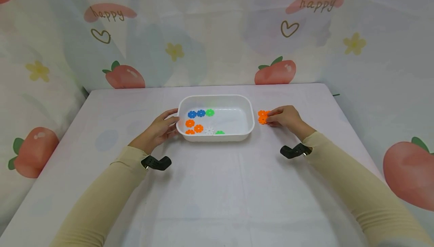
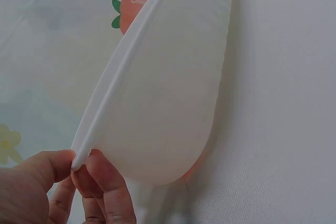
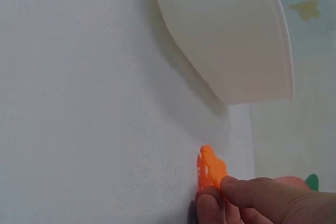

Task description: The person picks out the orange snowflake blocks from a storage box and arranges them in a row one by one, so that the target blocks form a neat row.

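Observation:
A white rectangular tub (image 1: 217, 137) stands on the table with several small notched discs inside. My left hand (image 1: 162, 130) pinches the tub's left rim between thumb and fingers, as the left wrist view shows with the rim (image 2: 79, 158) at the fingertips. Right of the tub, my right hand (image 1: 284, 118) pinches a cluster of orange notched discs (image 1: 262, 117). In the right wrist view these orange discs (image 3: 209, 166) stick out past the thumb and fingertip, close over the tabletop; part of the cluster is hidden by the fingers.
In the tub lie blue discs (image 1: 196, 114), green discs (image 1: 210, 112), orange discs (image 1: 194, 127) and a white disc (image 1: 209, 130). The table has a white cloth (image 1: 217, 194). A printed curtain (image 1: 217, 32) hangs behind it and on both sides.

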Action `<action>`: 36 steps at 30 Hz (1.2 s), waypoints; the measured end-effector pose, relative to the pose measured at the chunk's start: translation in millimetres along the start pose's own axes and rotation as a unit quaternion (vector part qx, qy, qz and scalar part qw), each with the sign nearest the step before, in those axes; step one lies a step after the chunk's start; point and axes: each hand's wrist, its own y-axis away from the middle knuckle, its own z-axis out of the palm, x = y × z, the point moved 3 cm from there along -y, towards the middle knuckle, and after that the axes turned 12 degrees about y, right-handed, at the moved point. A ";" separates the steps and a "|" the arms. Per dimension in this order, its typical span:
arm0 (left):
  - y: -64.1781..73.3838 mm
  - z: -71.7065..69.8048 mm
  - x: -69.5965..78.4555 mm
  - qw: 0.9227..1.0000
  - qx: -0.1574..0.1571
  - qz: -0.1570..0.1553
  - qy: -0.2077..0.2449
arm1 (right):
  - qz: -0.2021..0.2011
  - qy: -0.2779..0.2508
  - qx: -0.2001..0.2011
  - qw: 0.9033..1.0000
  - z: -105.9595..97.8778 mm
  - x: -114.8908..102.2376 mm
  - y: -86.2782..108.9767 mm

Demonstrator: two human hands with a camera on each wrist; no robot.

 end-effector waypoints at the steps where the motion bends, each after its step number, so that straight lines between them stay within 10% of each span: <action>1: 0.1 0.1 0.0 1.000 0.000 0.000 0.000 | -0.002 0.000 0.000 1.000 -0.3 0.2 0.2; 14: 0.1 -0.3 0.0 1.000 -0.004 0.000 0.002 | -0.017 0.049 -0.003 0.999 -6.7 -11.6 5.7; 36: -1.2 -0.1 -0.4 1.000 -0.006 0.002 0.003 | -0.081 0.014 -0.057 0.995 0.9 -91.2 22.7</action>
